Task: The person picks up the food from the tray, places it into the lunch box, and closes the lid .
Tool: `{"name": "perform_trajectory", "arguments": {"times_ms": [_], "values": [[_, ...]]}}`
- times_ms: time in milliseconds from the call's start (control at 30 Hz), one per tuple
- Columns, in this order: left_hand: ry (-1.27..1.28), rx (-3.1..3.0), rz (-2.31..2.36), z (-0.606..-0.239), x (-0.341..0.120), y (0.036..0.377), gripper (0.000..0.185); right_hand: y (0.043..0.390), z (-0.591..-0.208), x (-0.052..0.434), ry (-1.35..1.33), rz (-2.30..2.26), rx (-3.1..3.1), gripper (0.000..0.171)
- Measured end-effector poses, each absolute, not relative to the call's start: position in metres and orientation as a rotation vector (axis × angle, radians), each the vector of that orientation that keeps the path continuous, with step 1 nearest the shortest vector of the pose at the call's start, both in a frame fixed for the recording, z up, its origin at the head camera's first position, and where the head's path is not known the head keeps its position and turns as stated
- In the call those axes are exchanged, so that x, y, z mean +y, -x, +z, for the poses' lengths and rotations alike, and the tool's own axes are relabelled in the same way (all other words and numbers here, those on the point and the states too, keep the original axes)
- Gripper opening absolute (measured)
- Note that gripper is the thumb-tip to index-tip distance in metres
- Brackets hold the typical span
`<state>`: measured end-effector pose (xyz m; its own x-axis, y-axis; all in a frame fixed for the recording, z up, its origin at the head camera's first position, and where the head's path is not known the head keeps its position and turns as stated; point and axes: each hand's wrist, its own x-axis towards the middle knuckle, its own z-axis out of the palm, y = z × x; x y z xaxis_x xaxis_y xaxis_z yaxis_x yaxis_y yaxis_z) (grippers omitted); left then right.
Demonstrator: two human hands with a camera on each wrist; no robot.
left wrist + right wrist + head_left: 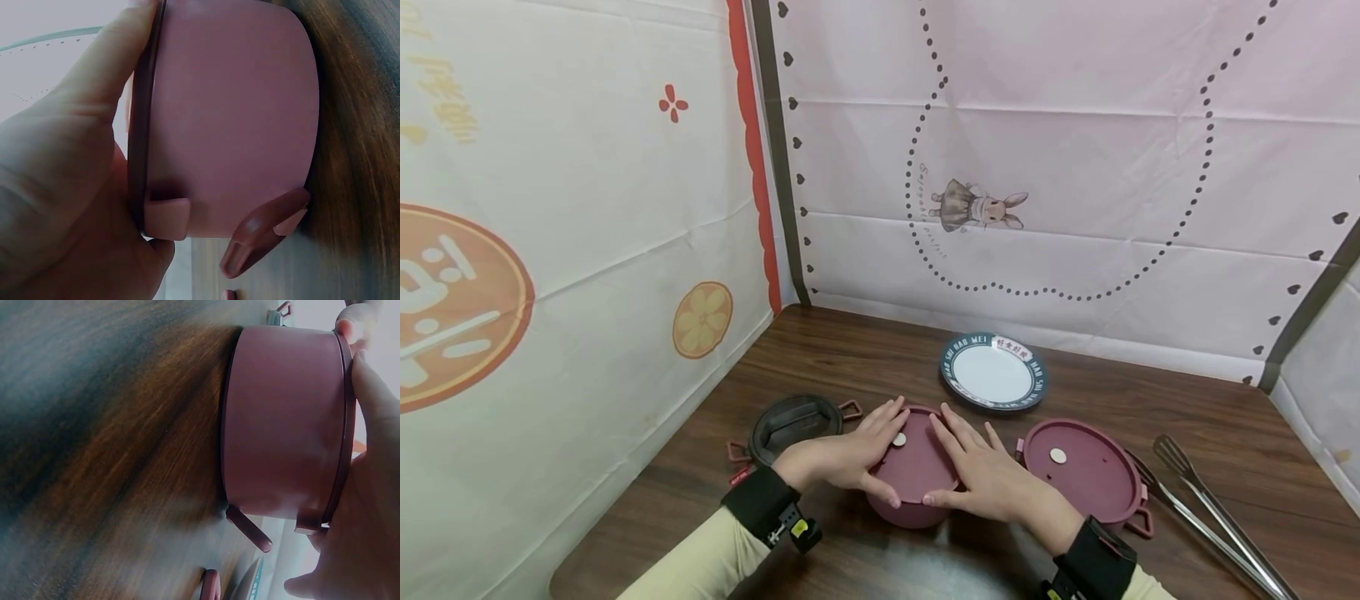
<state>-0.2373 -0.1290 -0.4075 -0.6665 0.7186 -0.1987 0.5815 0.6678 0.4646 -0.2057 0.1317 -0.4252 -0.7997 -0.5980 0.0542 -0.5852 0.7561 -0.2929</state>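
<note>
A dark pink lidded pot (pixel 914 483) stands on the wooden worktop (pixel 865 358), near its front edge, and both hands lie on top of it. The left hand (pixel 850 454) rests over the left part of the lid (pixel 916 463), fingers straight and spread across the top, thumb laid along the near rim; the left wrist view shows that thumb (pixel 103 69) flat against the lid's edge, with the pot's pale pink wall (pixel 234 119) and a folded clip handle (pixel 262 231) beside it. The right hand (pixel 985 475) covers the right part of the lid in the same way, fingers extended and pressed flat, thumb along the near rim; neither hand curls round anything. In the right wrist view the pot (pixel 284 419) sits upright on the worktop with the lid seated on its rim. A small white disc (pixel 899 439) shows on the lid between the two hands. Just right of the pot lies a second pink lid (pixel 1086 471) with its own white disc. Just left of the pot lies a black lid (pixel 795 421) with red clips. Behind the pot, a little to the right, sits a white plate (pixel 994 372) with a dark lettered rim. Far right of the pot, beyond the second lid, metal tongs (pixel 1213 512) lie on the worktop.
</note>
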Motion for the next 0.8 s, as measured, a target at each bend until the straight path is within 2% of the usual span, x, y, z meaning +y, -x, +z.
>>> {"name": "perform_trajectory", "arguments": {"times_ms": [433, 800], "values": [[-1.064, 2.518, 0.627, -0.416, -0.128, 0.239, 0.115, 0.204, -0.429, 0.137, 0.974, -0.556, 2.891, 0.103], [-0.988, 2.530, 0.771, -0.418, -0.141, 0.237, 0.131, 0.206, -0.431, 0.137, 0.866, -0.716, 2.822, 0.134]]}}
